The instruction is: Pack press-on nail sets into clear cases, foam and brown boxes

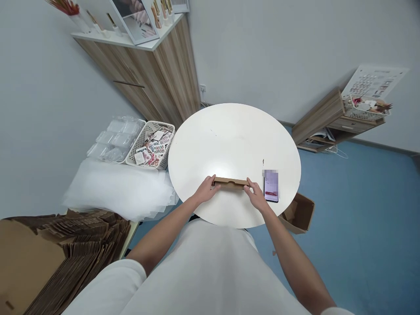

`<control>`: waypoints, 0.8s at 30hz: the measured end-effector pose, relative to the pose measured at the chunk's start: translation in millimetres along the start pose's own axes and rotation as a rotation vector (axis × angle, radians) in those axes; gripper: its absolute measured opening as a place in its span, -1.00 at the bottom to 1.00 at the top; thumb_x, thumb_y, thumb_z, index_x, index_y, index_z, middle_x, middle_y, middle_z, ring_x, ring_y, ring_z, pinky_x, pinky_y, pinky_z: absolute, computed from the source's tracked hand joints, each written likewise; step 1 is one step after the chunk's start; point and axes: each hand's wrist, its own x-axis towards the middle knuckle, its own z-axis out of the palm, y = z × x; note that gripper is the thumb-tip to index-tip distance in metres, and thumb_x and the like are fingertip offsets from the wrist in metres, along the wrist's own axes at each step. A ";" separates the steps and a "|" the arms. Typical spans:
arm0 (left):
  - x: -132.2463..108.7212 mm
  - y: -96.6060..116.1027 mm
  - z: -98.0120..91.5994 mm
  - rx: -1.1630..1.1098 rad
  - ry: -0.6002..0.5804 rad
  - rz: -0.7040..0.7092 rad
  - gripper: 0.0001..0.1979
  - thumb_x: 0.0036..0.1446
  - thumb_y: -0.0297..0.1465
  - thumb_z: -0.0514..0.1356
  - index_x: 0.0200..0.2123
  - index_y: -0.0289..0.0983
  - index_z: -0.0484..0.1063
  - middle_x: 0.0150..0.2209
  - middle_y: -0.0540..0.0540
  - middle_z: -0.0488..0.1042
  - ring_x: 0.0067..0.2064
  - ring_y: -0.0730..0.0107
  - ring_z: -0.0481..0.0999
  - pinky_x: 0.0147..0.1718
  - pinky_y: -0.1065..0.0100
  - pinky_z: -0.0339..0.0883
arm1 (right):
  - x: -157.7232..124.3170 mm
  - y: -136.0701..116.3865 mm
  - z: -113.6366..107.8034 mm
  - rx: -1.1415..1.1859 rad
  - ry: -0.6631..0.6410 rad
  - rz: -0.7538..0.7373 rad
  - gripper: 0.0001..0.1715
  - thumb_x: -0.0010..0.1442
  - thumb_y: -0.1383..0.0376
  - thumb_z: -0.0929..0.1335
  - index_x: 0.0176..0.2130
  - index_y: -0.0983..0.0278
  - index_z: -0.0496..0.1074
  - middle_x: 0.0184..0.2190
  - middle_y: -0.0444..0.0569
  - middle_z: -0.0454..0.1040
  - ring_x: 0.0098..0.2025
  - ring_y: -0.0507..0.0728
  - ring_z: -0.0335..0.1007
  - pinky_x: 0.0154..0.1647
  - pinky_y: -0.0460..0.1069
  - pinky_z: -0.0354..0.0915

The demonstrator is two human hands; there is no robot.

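A small flat brown cardboard box (231,183) is between my two hands at the near part of the round white table (229,135). My left hand (206,189) is closed on the box's left end, thumb on the near side. My right hand (255,194) grips its right end in the same way. A notch shows in the middle of the box's upper edge. To the right of my right hand lies a phone (271,186) with a lit screen, partly blurred.
Left of the table stand a white basket (131,159) of printed sheets, clear plastic boxes (114,135), translucent bags (118,186) and stacked flat cardboard (88,249). An open carton (300,214) is on the floor at right. A cabinet (170,65) and a low shelf (321,118) line the walls.
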 end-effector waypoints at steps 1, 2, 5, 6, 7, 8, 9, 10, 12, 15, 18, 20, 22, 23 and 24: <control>4.0 1.5 -1.2 0.011 -0.009 -0.013 -0.55 0.10 -0.15 -0.03 0.02 -0.22 0.18 -0.29 -0.10 0.25 -0.28 0.33 0.30 -0.26 0.30 0.22 | 3.4 -3.2 -3.1 0.013 -0.017 0.020 -0.36 0.07 -0.04 0.18 0.09 0.14 0.17 -0.17 -0.04 0.28 -0.06 0.14 0.21 -0.02 0.04 0.11; 7.7 2.5 -1.9 0.023 -0.016 -0.024 -0.60 0.12 -0.15 -0.07 -0.04 -0.23 0.23 -0.32 -0.09 0.25 -0.31 0.33 0.29 -0.29 0.30 0.22 | 6.8 -5.8 -5.5 0.021 -0.027 0.034 -0.38 0.08 -0.05 0.16 0.06 0.15 0.21 -0.17 -0.03 0.30 -0.04 0.14 0.20 0.00 0.04 0.09; 15.2 3.4 -1.7 0.060 -0.019 -0.049 -0.63 0.14 -0.17 -0.10 -0.09 -0.24 0.26 -0.34 -0.09 0.22 -0.33 0.34 0.28 -0.30 0.32 0.21 | 16.2 -11.2 -10.1 0.014 -0.017 0.023 -0.45 0.09 -0.06 0.14 -0.09 0.19 0.35 -0.16 -0.02 0.35 -0.01 0.16 0.18 0.01 0.04 0.06; 16.2 3.4 -1.3 0.070 -0.011 -0.060 -0.61 0.14 -0.18 -0.09 -0.05 -0.25 0.23 -0.33 -0.09 0.22 -0.33 0.34 0.28 -0.30 0.32 0.21 | 18.8 -12.7 -11.1 0.002 -0.013 0.008 -0.47 0.08 -0.07 0.14 -0.19 0.20 0.39 -0.18 -0.02 0.36 -0.02 0.17 0.18 -0.01 0.04 0.08; 16.7 3.5 -0.8 0.081 0.001 -0.070 -0.58 0.14 -0.18 -0.08 0.01 -0.26 0.17 -0.31 -0.10 0.21 -0.31 0.34 0.29 -0.30 0.32 0.21 | 20.9 -14.2 -12.1 -0.015 -0.013 -0.007 -0.48 0.08 -0.08 0.13 -0.30 0.21 0.41 -0.22 -0.03 0.38 -0.04 0.17 0.19 -0.05 0.03 0.10; 16.6 3.7 -0.3 0.092 0.017 -0.079 -0.53 0.14 -0.19 -0.07 0.07 -0.26 0.10 -0.27 -0.11 0.21 -0.29 0.33 0.29 -0.29 0.32 0.21 | 22.4 -15.6 -12.9 -0.033 -0.020 -0.019 -0.47 0.08 -0.08 0.13 -0.41 0.23 0.41 -0.28 -0.04 0.40 -0.07 0.18 0.20 -0.10 0.02 0.13; 16.2 4.0 0.0 0.104 0.033 -0.087 -0.49 0.13 -0.19 -0.06 0.12 -0.27 0.03 -0.24 -0.12 0.20 -0.27 0.32 0.29 -0.29 0.32 0.21 | 23.4 -17.1 -13.7 -0.047 -0.028 -0.027 -0.46 0.08 -0.09 0.12 -0.50 0.24 0.38 -0.36 -0.05 0.40 -0.12 0.18 0.23 -0.15 0.01 0.15; 15.7 4.4 0.1 0.114 0.046 -0.091 -0.45 0.12 -0.20 -0.04 0.15 -0.27 -0.03 -0.22 -0.13 0.19 -0.25 0.31 0.29 -0.29 0.33 0.20 | 23.9 -18.5 -14.3 -0.054 -0.033 -0.031 -0.45 0.07 -0.10 0.12 -0.55 0.24 0.35 -0.42 -0.06 0.39 -0.16 0.18 0.25 -0.19 0.00 0.16; 14.8 5.5 -0.2 0.129 0.057 -0.087 -0.41 0.11 -0.22 -0.02 0.18 -0.26 -0.10 -0.21 -0.14 0.19 -0.23 0.30 0.29 -0.29 0.32 0.21 | 23.8 -21.1 -15.1 -0.044 -0.022 -0.021 -0.46 0.06 -0.10 0.14 -0.57 0.24 0.34 -0.47 -0.08 0.39 -0.22 0.17 0.27 -0.25 -0.01 0.17; 14.8 7.0 -1.7 0.135 0.051 -0.059 -0.41 0.12 -0.26 -0.02 0.19 -0.26 -0.13 -0.27 -0.11 0.21 -0.27 0.30 0.28 -0.31 0.31 0.21 | 22.8 -23.8 -15.1 -0.007 -0.006 0.027 -0.51 0.04 -0.09 0.17 -0.49 0.22 0.38 -0.37 -0.09 0.42 -0.27 0.15 0.29 -0.28 -0.02 0.18; 15.9 7.8 -3.1 0.125 0.063 -0.028 -0.42 0.11 -0.29 -0.01 0.18 -0.27 -0.10 -0.31 -0.11 0.23 -0.29 0.30 0.28 -0.31 0.30 0.22 | 22.9 -24.2 -14.3 0.023 -0.043 0.040 -0.50 0.04 -0.09 0.16 -0.47 0.22 0.41 -0.35 -0.09 0.44 -0.30 0.14 0.29 -0.29 -0.01 0.20; 16.1 8.5 -3.9 0.115 0.078 -0.006 -0.44 0.10 -0.30 0.00 0.17 -0.26 -0.05 -0.30 -0.11 0.24 -0.28 0.30 0.28 -0.29 0.29 0.22 | 23.8 -23.0 -13.8 0.062 -0.042 0.030 -0.51 0.03 -0.08 0.18 -0.43 0.21 0.44 -0.32 -0.07 0.45 -0.27 0.16 0.30 -0.26 0.01 0.21; 15.3 9.6 -5.0 0.101 0.094 0.011 -0.47 0.09 -0.31 0.02 0.14 -0.24 0.01 -0.30 -0.10 0.26 -0.26 0.30 0.29 -0.25 0.28 0.22 | 24.4 -21.2 -13.4 0.108 -0.026 0.038 -0.54 0.00 -0.06 0.22 -0.32 0.19 0.46 -0.22 -0.05 0.45 -0.23 0.16 0.30 -0.22 0.03 0.21; 14.6 10.4 -5.7 0.092 0.100 0.011 -0.47 0.08 -0.30 0.03 0.13 -0.23 0.03 -0.30 -0.10 0.27 -0.26 0.31 0.29 -0.24 0.28 0.22 | 24.4 -20.4 -13.5 0.128 -0.022 0.050 -0.54 -0.01 -0.04 0.24 -0.26 0.17 0.45 -0.17 -0.05 0.43 -0.21 0.16 0.30 -0.20 0.04 0.21; 13.7 11.2 -6.6 0.080 0.104 0.006 -0.47 0.08 -0.28 0.04 0.13 -0.23 0.05 -0.30 -0.10 0.28 -0.26 0.31 0.30 -0.24 0.28 0.22 | 24.1 -19.8 -13.7 0.143 -0.022 0.064 -0.53 -0.02 -0.03 0.25 -0.20 0.16 0.44 -0.15 -0.05 0.42 -0.21 0.15 0.30 -0.19 0.04 0.21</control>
